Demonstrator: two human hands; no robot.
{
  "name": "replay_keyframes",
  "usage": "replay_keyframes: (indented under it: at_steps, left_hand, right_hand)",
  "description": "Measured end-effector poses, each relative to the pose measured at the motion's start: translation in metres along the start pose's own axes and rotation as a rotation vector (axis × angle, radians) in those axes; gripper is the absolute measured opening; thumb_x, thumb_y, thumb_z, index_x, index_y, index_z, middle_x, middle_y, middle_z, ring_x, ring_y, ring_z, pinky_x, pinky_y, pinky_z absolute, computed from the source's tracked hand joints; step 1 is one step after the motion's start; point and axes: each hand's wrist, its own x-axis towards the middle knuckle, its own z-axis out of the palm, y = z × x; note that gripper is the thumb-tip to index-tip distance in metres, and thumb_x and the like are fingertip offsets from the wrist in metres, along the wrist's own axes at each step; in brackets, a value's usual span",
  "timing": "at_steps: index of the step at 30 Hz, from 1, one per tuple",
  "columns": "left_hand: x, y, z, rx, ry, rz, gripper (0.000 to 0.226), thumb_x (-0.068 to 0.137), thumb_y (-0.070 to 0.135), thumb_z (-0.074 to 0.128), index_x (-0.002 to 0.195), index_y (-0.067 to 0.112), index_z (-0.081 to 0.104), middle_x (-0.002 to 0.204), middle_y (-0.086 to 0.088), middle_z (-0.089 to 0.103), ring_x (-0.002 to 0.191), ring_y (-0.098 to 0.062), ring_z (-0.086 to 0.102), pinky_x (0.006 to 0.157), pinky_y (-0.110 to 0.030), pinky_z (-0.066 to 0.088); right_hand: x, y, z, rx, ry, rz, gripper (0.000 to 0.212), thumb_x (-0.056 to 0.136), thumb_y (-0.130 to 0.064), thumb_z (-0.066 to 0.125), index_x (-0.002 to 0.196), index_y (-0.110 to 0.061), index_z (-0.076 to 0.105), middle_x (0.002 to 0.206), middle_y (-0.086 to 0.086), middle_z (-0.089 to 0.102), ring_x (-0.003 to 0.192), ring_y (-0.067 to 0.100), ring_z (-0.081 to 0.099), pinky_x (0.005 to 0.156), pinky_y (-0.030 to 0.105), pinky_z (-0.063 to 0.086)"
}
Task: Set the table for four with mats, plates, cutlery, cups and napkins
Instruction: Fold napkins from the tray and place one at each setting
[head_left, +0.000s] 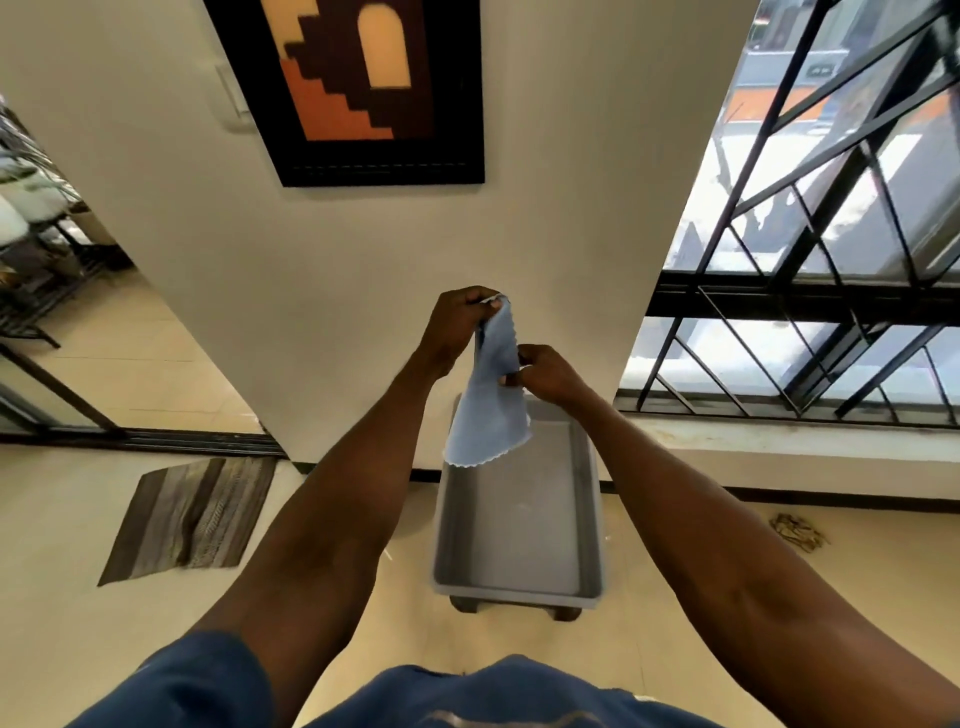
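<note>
A light blue cloth napkin (488, 410) with a scalloped edge hangs in the air above a grey plastic tub (592, 519). My left hand (457, 325) pinches its top corner, held highest. My right hand (545, 374) pinches the napkin's right edge a little lower. The napkin's lower part drapes loose over the tub's far end. The tub's inside shows nothing in it. No table, plates, cutlery or cups are in view.
The tub stands on a low dark stand on the tiled floor by a cream wall with a framed picture (358, 88). A striped floor mat (192, 514) lies to the left. A barred window (810, 249) is on the right, with a doorway far left.
</note>
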Motion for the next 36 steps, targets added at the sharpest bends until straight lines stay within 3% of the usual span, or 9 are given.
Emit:
replay_keyframes:
  at_steps: [3, 9, 13, 17, 22, 25, 30, 33, 36]
  left_hand:
    - [0.0, 0.002, -0.009, -0.06, 0.149, 0.062, 0.017, 0.092, 0.001, 0.057, 0.094, 0.007, 0.072, 0.083, 0.0, 0.07, 0.075, -0.004, 0.064, 0.07, -0.02, 0.049]
    - [0.006, 0.003, -0.006, 0.055, 0.278, 0.118, 0.016, 0.092, 0.012, 0.059, 0.095, 0.007, 0.074, 0.09, -0.008, 0.072, 0.081, -0.01, 0.061, 0.072, -0.025, 0.045]
    - [0.01, 0.005, -0.006, 0.235, 0.458, 0.15, 0.02, 0.095, 0.01, 0.055, 0.102, 0.004, 0.073, 0.104, -0.011, 0.073, 0.096, -0.018, 0.064, 0.085, -0.03, 0.05]
    - [0.011, 0.003, -0.006, 0.167, 0.569, 0.105, 0.019, 0.095, 0.011, 0.053, 0.091, 0.002, 0.07, 0.094, -0.017, 0.07, 0.093, -0.032, 0.064, 0.079, -0.032, 0.048]
    - [0.012, 0.004, -0.004, 0.097, 0.647, 0.038, 0.019, 0.096, 0.011, 0.053, 0.089, 0.004, 0.069, 0.09, -0.015, 0.069, 0.082, -0.024, 0.061, 0.072, -0.024, 0.041]
    - [0.009, 0.001, -0.011, 0.107, 0.698, 0.023, 0.019, 0.095, 0.007, 0.052, 0.088, 0.002, 0.069, 0.088, -0.017, 0.068, 0.078, -0.023, 0.059, 0.068, -0.022, 0.039]
    - [0.006, -0.017, -0.024, 0.085, 0.756, -0.046, 0.018, 0.092, 0.007, 0.056, 0.088, -0.006, 0.067, 0.091, -0.028, 0.066, 0.089, -0.041, 0.061, 0.062, -0.019, 0.036]
    - [-0.002, -0.026, -0.025, 0.061, 0.751, -0.089, 0.013, 0.091, 0.01, 0.06, 0.087, 0.002, 0.07, 0.082, -0.013, 0.066, 0.079, -0.028, 0.061, 0.069, -0.022, 0.039]
    - [-0.009, -0.04, -0.026, 0.062, 0.749, -0.169, 0.018, 0.09, 0.019, 0.067, 0.095, 0.002, 0.069, 0.086, -0.002, 0.063, 0.081, -0.019, 0.057, 0.071, -0.02, 0.038]
  right_hand:
    - [-0.003, -0.004, 0.001, 0.053, 0.125, -0.002, 0.016, 0.085, -0.018, 0.063, 0.073, -0.008, 0.059, 0.077, 0.012, 0.063, 0.072, 0.024, 0.055, 0.065, 0.032, 0.039]
    - [-0.014, -0.019, 0.0, 0.0, 0.367, -0.119, 0.029, 0.099, -0.029, 0.046, 0.092, -0.017, 0.072, 0.088, 0.003, 0.07, 0.076, 0.022, 0.058, 0.065, 0.032, 0.043]
    - [-0.013, -0.025, -0.013, 0.021, 0.469, -0.186, 0.027, 0.096, -0.028, 0.046, 0.077, -0.018, 0.063, 0.079, 0.001, 0.066, 0.072, 0.022, 0.058, 0.063, 0.033, 0.044]
    - [-0.017, -0.024, -0.03, 0.056, 0.413, -0.126, 0.024, 0.096, -0.023, 0.053, 0.077, -0.01, 0.06, 0.073, 0.005, 0.059, 0.071, 0.02, 0.049, 0.061, 0.03, 0.029]
    - [-0.022, -0.007, -0.042, -0.04, 0.176, -0.058, 0.023, 0.08, -0.018, 0.072, 0.064, -0.011, 0.057, 0.058, 0.001, 0.048, 0.057, 0.013, 0.04, 0.055, 0.03, 0.029]
    - [-0.026, 0.011, -0.045, -0.082, 0.15, 0.018, 0.023, 0.078, -0.01, 0.072, 0.062, -0.009, 0.055, 0.058, 0.001, 0.042, 0.055, 0.011, 0.033, 0.055, 0.03, 0.026]
    - [-0.035, 0.036, -0.047, 0.201, 0.344, 0.122, 0.015, 0.081, -0.015, 0.073, 0.078, -0.003, 0.066, 0.067, 0.004, 0.054, 0.061, 0.015, 0.045, 0.057, 0.028, 0.032]
    - [-0.039, 0.039, -0.044, 0.481, 0.463, 0.179, 0.018, 0.08, -0.01, 0.075, 0.083, 0.004, 0.066, 0.071, 0.006, 0.054, 0.06, 0.012, 0.043, 0.057, 0.026, 0.035]
    - [-0.04, 0.045, -0.038, 0.646, 0.528, 0.209, 0.012, 0.079, -0.011, 0.076, 0.083, -0.004, 0.067, 0.078, 0.007, 0.062, 0.071, 0.016, 0.054, 0.069, 0.033, 0.047]
